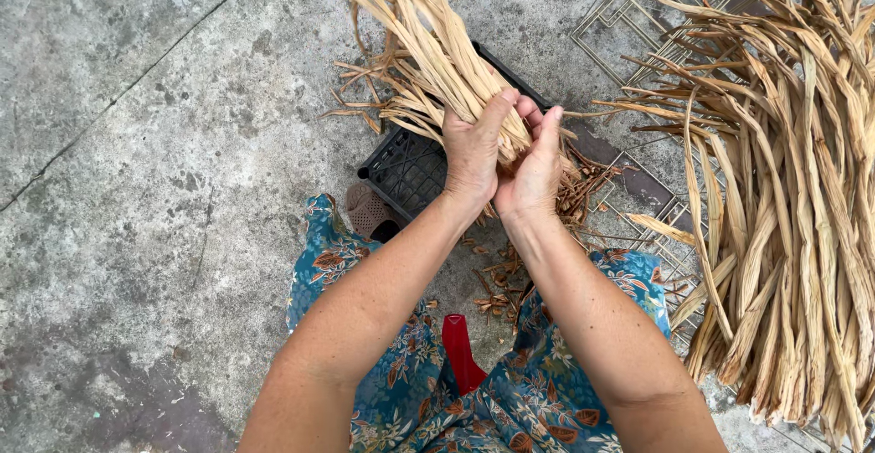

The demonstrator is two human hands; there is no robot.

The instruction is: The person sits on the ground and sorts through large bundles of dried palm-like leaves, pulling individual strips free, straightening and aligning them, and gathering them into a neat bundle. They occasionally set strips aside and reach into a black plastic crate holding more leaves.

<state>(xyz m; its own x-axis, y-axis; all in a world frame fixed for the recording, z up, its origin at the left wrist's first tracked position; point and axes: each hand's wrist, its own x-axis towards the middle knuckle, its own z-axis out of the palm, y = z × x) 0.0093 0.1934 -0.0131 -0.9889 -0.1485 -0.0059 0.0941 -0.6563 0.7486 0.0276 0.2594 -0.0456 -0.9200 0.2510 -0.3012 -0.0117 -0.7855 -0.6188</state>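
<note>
both hands meet right over the near edge of the black plastic crate [406,169] on the concrete floor [137,189]. left hand [474,148] has its fingers wrapped tight round a bundle of dried straw-coloured strips [437,47], thumb across the front; the bundle fans up & away past the crate's far side. right hand [536,166] presses against the left, fingers curled shut on the same bundle from the other side. to the right of the crate, a big heap of dried strips [793,189] lies on a wire rack [638,15]. near side of the crate: brown scraps [497,303] on the floor, a red handle [460,353] betw. the knees, blue floral fabric [401,389] over the legs.
</note>
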